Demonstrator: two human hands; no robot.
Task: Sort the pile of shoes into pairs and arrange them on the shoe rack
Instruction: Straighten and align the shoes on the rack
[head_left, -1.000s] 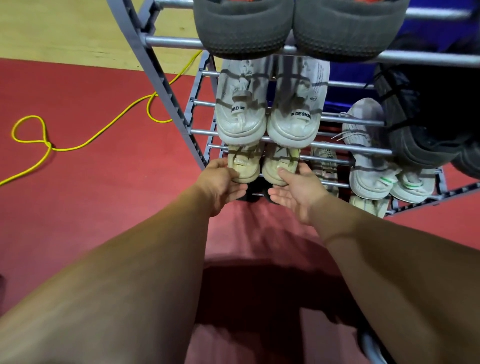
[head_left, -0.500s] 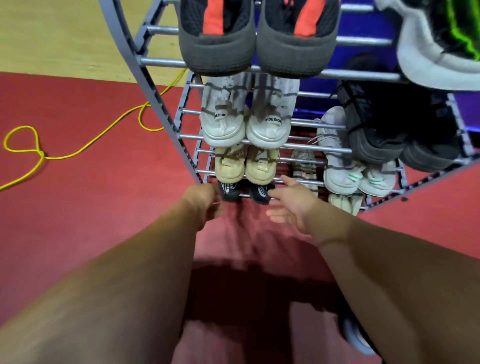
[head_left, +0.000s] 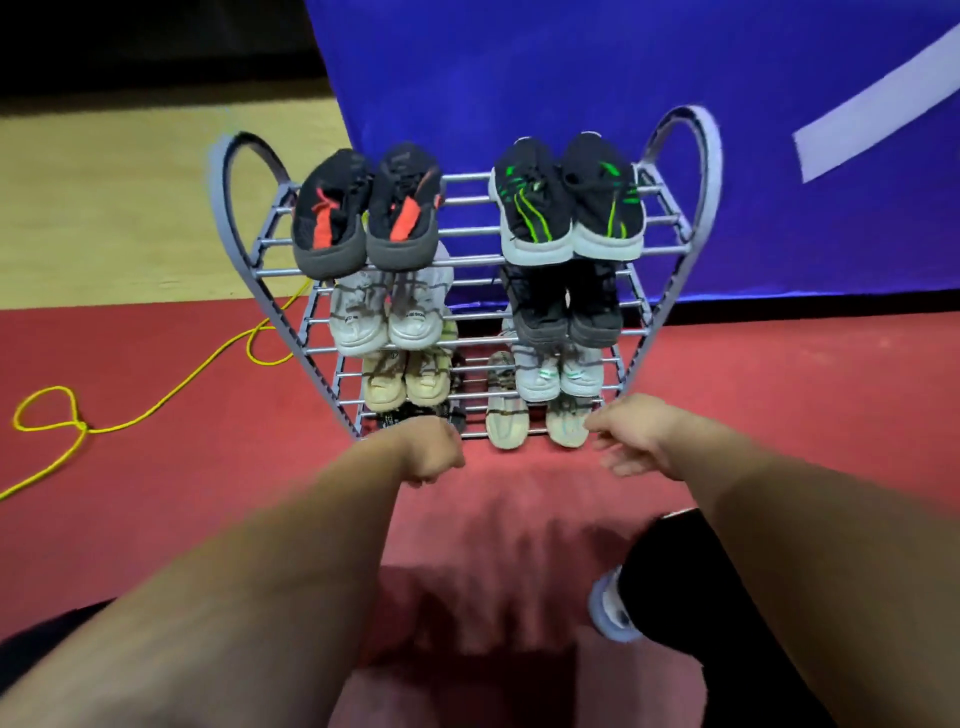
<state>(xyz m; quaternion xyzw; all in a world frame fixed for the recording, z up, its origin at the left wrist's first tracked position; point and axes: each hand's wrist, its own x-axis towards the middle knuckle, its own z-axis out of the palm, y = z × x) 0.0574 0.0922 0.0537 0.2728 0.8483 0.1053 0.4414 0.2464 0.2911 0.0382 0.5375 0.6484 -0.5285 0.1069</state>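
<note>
A yellow cord (head_left: 156, 405) loops over the red floor (head_left: 156, 499) at far left, running toward the grey shoe rack (head_left: 231, 208), which stands before a blue banner (head_left: 571, 78). On the rack's left half, top tier down, sit a black pair with orange-red stripes (head_left: 363, 213), a white pair (head_left: 387, 317), a beige pair (head_left: 408, 376), and a dark pair (head_left: 400, 415) on the lowest tier, partly hidden behind the left hand (head_left: 431, 452). That hand is curled into a loose fist, empty, just before the rack's bottom bar. On the right half sit a black pair with green stripes (head_left: 569, 202), a plain black pair (head_left: 566, 306), a light grey pair with green marks (head_left: 558, 371), and a striped tan pair (head_left: 537, 423) at the bottom. The right hand (head_left: 631, 441) hangs near the rack's lower right corner, fingers loosely bent and holding nothing. A dark trouser leg with a pale shoe (head_left: 610, 608) shows at lower right.
</note>
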